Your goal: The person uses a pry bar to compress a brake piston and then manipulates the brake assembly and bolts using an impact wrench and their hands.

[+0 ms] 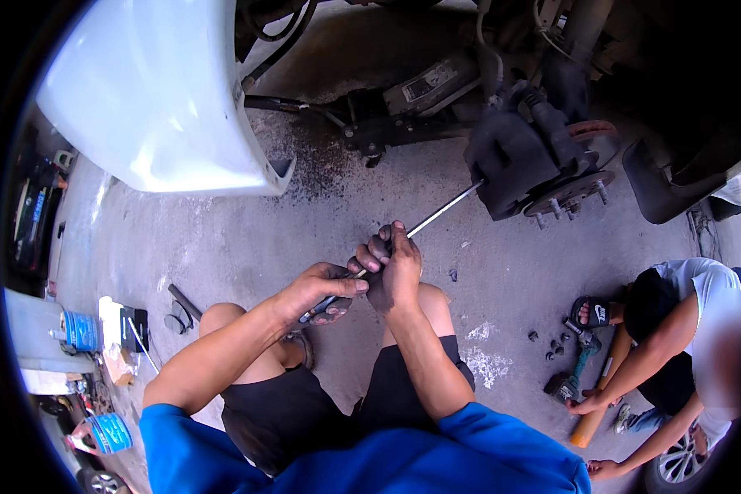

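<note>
My left hand (329, 290) is closed round the dark handle end of a long screwdriver (440, 210). Just ahead of it, my right hand (393, 267) is wrapped round the same tool along its bright, slim shaft. Both hands are smudged with black grime. The shaft slopes up to the right, and its tip meets the near edge of a dark brake caliper (510, 160); how deep it goes is hidden. Beside the caliper is a bare wheel hub (570, 193) with several studs sticking out and a rusty disc edge behind.
A white body panel (165, 99) hangs at the upper left. At the right another person (675, 329) bends beside a cordless impact wrench (580, 362), several nuts (556, 342) and an orange-brown tube (605, 391). Blue-labelled buckets (81, 331) and a dark bar (185, 302) lie left.
</note>
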Action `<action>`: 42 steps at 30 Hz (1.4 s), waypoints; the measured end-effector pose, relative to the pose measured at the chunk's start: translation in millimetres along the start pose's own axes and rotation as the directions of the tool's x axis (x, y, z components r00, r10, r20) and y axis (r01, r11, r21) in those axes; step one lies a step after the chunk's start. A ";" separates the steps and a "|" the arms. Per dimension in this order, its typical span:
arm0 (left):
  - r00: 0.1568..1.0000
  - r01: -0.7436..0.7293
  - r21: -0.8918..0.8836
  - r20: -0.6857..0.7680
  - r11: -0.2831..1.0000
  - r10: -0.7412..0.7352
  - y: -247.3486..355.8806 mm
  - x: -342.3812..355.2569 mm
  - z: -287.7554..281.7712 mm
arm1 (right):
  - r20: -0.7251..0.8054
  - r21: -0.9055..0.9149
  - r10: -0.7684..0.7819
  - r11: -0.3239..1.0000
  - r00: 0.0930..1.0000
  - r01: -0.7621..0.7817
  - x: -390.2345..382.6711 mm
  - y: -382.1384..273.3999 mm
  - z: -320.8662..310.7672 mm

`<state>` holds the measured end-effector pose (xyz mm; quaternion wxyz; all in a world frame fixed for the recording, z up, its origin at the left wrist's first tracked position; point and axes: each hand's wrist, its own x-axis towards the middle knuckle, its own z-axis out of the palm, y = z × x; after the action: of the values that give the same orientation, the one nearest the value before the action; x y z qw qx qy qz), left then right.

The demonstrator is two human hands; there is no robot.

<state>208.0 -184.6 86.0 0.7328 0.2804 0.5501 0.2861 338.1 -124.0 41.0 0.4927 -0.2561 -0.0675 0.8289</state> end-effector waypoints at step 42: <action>0.997 0.020 0.043 -0.071 0.999 -0.017 68.9 -53.8 37.2 | 0.045 0.107 -0.012 0.994 0.999 0.007 -28.4 -36.9 62.8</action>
<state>223.9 -180.5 179.6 0.7094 0.2807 0.5842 0.2768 347.0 -120.7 118.6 0.5081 -0.2100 -0.0354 0.8346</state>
